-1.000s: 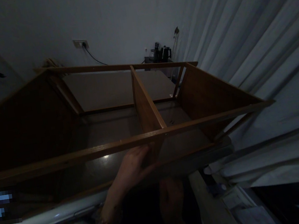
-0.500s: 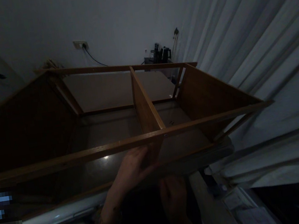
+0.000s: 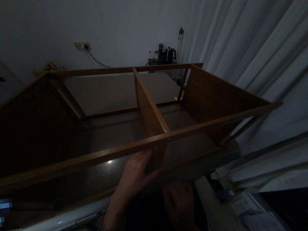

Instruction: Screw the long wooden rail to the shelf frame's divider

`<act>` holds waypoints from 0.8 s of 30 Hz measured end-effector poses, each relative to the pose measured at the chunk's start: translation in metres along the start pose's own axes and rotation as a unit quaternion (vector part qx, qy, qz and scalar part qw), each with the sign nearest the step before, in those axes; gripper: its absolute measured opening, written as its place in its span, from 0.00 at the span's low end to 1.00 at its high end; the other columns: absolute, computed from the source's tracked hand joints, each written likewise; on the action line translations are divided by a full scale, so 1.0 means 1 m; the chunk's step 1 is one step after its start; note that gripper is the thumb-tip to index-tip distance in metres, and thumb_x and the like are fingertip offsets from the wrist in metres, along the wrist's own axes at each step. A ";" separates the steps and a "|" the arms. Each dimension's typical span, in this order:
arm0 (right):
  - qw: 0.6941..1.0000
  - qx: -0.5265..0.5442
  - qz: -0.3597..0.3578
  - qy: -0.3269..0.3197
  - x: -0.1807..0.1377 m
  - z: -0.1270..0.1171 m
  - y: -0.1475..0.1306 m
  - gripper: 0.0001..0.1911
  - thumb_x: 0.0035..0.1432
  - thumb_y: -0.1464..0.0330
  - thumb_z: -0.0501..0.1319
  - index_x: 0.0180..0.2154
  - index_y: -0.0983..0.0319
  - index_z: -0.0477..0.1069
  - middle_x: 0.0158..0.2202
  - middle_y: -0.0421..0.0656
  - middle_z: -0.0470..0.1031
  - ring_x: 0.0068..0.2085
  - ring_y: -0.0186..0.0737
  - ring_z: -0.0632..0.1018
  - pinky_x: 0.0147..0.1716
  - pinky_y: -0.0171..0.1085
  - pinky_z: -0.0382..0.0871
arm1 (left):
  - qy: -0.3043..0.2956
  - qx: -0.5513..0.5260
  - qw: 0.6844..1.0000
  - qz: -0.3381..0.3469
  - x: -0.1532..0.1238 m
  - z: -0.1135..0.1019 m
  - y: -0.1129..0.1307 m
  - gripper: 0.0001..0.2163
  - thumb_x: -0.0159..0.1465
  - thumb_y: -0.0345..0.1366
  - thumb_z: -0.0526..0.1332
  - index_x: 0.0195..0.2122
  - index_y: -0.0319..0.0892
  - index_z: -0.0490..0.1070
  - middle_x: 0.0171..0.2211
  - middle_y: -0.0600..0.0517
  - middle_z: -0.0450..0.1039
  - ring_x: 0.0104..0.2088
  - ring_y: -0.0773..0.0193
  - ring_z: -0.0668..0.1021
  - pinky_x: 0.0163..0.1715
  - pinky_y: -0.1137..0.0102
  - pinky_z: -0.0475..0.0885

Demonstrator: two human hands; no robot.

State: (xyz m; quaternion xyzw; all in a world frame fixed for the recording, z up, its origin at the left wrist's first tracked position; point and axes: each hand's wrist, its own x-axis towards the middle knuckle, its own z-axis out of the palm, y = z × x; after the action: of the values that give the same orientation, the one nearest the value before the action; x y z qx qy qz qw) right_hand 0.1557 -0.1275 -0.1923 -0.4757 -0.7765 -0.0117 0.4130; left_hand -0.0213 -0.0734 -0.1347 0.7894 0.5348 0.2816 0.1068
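Note:
A brown wooden cabinet frame (image 3: 203, 96) with a middle divider (image 3: 148, 108) lies on its back in front of me in dim light. My left hand (image 3: 135, 174) reaches up under the front rail (image 3: 91, 159) and rests against the lower end of the divider, fingers laid on the wood. My right hand (image 3: 180, 204) is lower, below the frame's front edge, with its fingers curled in shadow. What the right hand holds cannot be made out.
Grey curtains (image 3: 272, 55) hang close on the right. A wall socket with a black cable (image 3: 83, 45) is on the far wall, and a dark kettle (image 3: 167, 55) stands behind the frame. Papers and small items (image 3: 243, 210) lie at the lower right.
My right hand has curled and shifted slightly under the frame's front edge. My left hand stays on the divider. The frame has not moved.

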 end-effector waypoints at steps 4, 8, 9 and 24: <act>1.000 -0.013 -0.004 -0.005 -0.002 0.002 -0.001 0.18 0.70 0.70 0.46 0.28 0.60 0.66 0.24 0.40 0.74 0.27 0.39 0.73 0.37 0.40 0.56 | 0.006 -0.008 1.000 -0.002 -0.001 -0.001 0.001 0.19 0.63 0.48 0.61 0.49 0.41 0.70 0.49 0.44 0.76 0.49 0.52 0.77 0.48 0.59 0.73; 0.999 -0.031 0.002 -0.008 -0.005 0.006 -0.002 0.18 0.71 0.68 0.46 0.30 0.60 0.68 0.25 0.41 0.76 0.29 0.40 0.74 0.39 0.41 0.56 | 0.013 -0.007 1.000 -0.008 -0.001 0.000 0.001 0.17 0.63 0.49 0.62 0.45 0.41 0.72 0.44 0.45 0.77 0.45 0.53 0.79 0.45 0.61 0.74; 0.999 -0.033 0.001 -0.007 -0.005 0.007 -0.002 0.19 0.71 0.69 0.45 0.31 0.60 0.68 0.25 0.41 0.76 0.29 0.40 0.75 0.39 0.41 0.56 | 0.012 -0.006 1.000 -0.011 -0.001 0.000 0.001 0.17 0.62 0.49 0.62 0.45 0.41 0.72 0.44 0.45 0.77 0.45 0.52 0.79 0.44 0.61 0.74; 0.969 0.152 0.193 -0.008 -0.015 0.017 -0.014 0.27 0.72 0.62 0.42 0.21 0.59 0.61 0.18 0.37 0.65 0.22 0.35 0.68 0.28 0.37 0.57 | 0.006 -0.017 1.000 -0.006 0.000 -0.001 0.002 0.19 0.63 0.49 0.61 0.47 0.40 0.71 0.47 0.43 0.76 0.46 0.52 0.78 0.46 0.60 0.74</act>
State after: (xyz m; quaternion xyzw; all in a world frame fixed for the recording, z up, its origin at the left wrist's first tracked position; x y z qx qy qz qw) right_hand 0.1377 -0.1394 -0.2076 -0.5486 -0.6657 0.1899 0.4689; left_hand -0.0207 -0.0742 -0.1329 0.7827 0.5350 0.2949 0.1189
